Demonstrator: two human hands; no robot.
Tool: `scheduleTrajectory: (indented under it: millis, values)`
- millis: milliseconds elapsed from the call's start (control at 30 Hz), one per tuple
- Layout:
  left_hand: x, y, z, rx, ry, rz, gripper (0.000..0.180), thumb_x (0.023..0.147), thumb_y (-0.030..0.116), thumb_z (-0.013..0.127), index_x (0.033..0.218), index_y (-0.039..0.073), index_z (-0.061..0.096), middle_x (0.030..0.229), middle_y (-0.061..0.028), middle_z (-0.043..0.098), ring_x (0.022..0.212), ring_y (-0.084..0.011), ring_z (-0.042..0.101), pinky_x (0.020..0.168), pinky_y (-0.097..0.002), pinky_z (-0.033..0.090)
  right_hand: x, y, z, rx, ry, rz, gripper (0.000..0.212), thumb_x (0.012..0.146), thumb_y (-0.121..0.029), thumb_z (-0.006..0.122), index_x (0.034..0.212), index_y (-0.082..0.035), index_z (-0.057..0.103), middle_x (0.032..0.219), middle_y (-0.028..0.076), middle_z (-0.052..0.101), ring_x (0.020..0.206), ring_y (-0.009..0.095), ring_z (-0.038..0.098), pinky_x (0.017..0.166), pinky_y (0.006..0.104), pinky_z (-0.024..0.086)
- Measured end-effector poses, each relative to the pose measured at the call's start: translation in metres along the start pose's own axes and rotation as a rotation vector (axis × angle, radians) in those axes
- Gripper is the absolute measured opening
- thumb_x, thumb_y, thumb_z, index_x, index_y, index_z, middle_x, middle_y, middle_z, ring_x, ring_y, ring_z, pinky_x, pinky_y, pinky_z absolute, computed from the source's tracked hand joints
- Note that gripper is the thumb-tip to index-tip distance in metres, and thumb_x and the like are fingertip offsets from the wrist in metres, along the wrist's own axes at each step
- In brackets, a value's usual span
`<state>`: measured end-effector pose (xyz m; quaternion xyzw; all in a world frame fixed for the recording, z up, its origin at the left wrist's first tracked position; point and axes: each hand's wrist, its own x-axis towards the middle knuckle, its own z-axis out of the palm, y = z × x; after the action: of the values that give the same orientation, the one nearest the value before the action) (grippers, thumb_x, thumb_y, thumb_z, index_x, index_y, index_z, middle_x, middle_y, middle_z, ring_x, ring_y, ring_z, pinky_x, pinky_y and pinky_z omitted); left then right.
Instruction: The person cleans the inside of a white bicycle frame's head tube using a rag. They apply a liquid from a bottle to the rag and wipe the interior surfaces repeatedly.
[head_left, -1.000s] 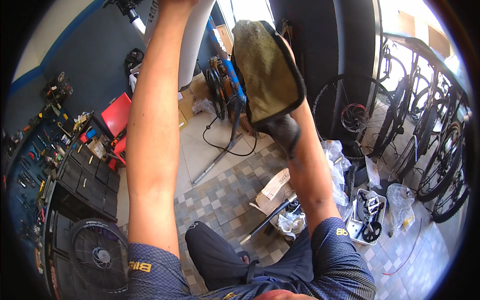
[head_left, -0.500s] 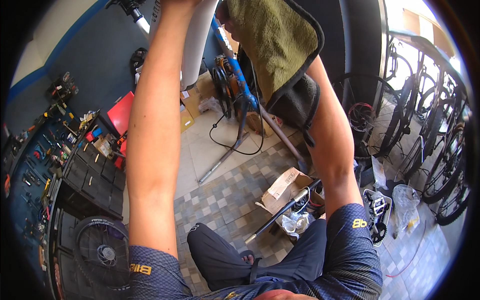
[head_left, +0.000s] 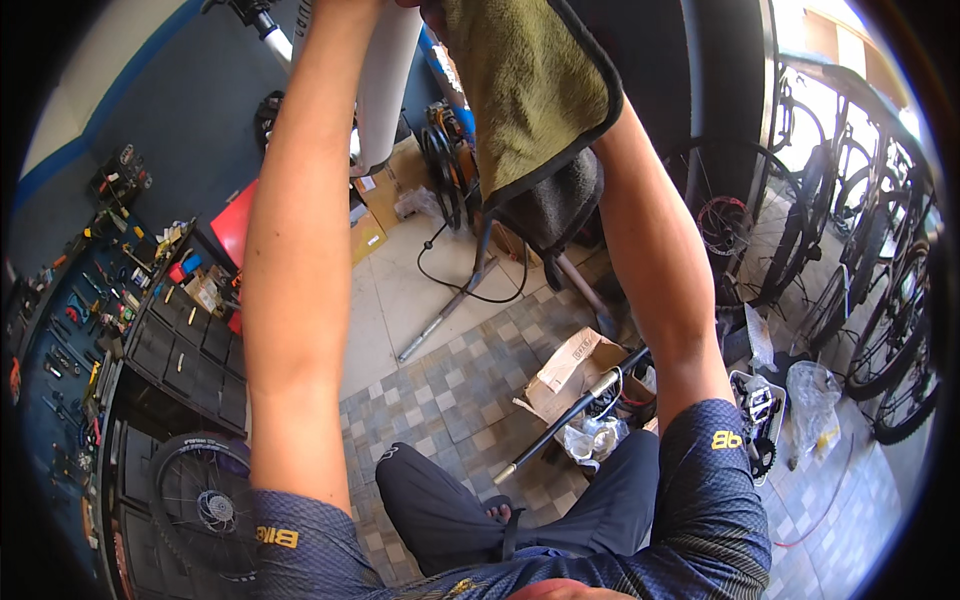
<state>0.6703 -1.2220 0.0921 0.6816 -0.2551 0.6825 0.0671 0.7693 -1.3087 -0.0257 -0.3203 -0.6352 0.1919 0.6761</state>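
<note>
Both my arms reach up to the top edge of the view. A green and dark grey cloth with a black border (head_left: 535,95) hangs from my right hand (head_left: 432,12), which is mostly hidden behind it; only a bit of fingers shows beside the white tube. My left hand (head_left: 345,8) is at the white bicycle frame (head_left: 383,95), its fingers cut off by the top edge. Behind the cloth stands a repair stand with a blue post (head_left: 445,75) and dark metal legs (head_left: 440,320). A thin black cable (head_left: 455,297) loops down near it.
Left, a tool board (head_left: 75,330) and black drawers (head_left: 180,350) stand above a wheel (head_left: 210,505). An open cardboard box (head_left: 570,375), a black rod (head_left: 560,425) and a tray of bicycle parts (head_left: 760,420) lie at right. Several bicycles (head_left: 880,280) line the far right.
The cloth and my right forearm have shifted slightly left and toward the white frame. The cloth's dark lower corner has swung left, covering more of the stand.
</note>
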Motion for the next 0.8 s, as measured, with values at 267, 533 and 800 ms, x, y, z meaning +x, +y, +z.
scheduleTrajectory:
  millis: [267, 533, 800]
  values:
    - [-0.001, 0.003, 0.004, 0.011, 0.022, -0.004, 0.046, 0.107, 0.042, 0.049, 0.102, 0.000, 0.066, 0.084, -0.0057, 0.065, 0.077, -0.0143, 0.059, 0.070, -0.0294, 0.046, 0.004, -0.008, -0.006, 0.009, -0.010, -0.020, 0.023, 0.091, -0.022, 0.071, 0.098, 0.000, 0.072, 0.083, 0.003, 0.071, 0.071, 0.011, 0.066, 0.063, 0.0263, 0.052]
    - [0.005, -0.003, 0.004, -0.004, 0.028, -0.011, 0.043, 0.106, 0.040, 0.051, 0.097, 0.000, 0.065, 0.083, -0.0027, 0.062, 0.076, -0.0125, 0.056, 0.069, -0.0294, 0.045, 0.012, -0.029, -0.019, -0.111, 0.050, -0.094, 0.023, 0.089, -0.022, 0.073, 0.094, 0.000, 0.073, 0.081, 0.002, 0.070, 0.068, 0.011, 0.064, 0.061, 0.0259, 0.050]
    - [0.008, -0.005, -0.003, 0.039, 0.015, 0.000, 0.042, 0.107, 0.038, 0.049, 0.097, 0.000, 0.064, 0.084, -0.0029, 0.062, 0.077, -0.0125, 0.057, 0.071, -0.0289, 0.046, -0.020, -0.058, 0.009, -0.789, 0.491, -0.433, 0.029, 0.085, -0.020, 0.071, 0.097, 0.007, 0.071, 0.088, 0.026, 0.072, 0.087, 0.035, 0.075, 0.074, 0.0435, 0.056]
